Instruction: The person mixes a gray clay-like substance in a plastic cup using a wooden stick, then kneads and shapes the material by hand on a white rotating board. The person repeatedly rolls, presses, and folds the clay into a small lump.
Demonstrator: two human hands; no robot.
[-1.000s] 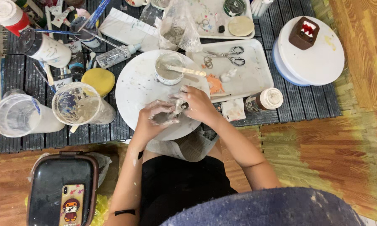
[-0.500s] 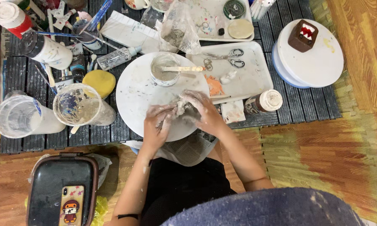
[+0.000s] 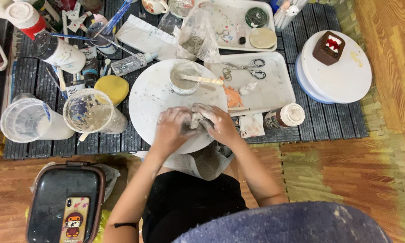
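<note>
Pressing in from both sides, the left hand (image 3: 173, 128) and the right hand (image 3: 218, 123) each have their grip clenched around a small grey lump of clay (image 3: 196, 119), which sits between them on the near part of a round white turntable (image 3: 150, 92). Both hands are smeared with pale clay. Just beyond them on the same disc stands a small cup of grey slip (image 3: 183, 77) with a wooden stick (image 3: 202, 80) laid across it. Right of the disc lies a white tray (image 3: 274, 87) carrying scissors (image 3: 249, 67). Left of it stand a yellow sponge (image 3: 112, 87) and a clear plastic cup (image 3: 87, 112).
</note>
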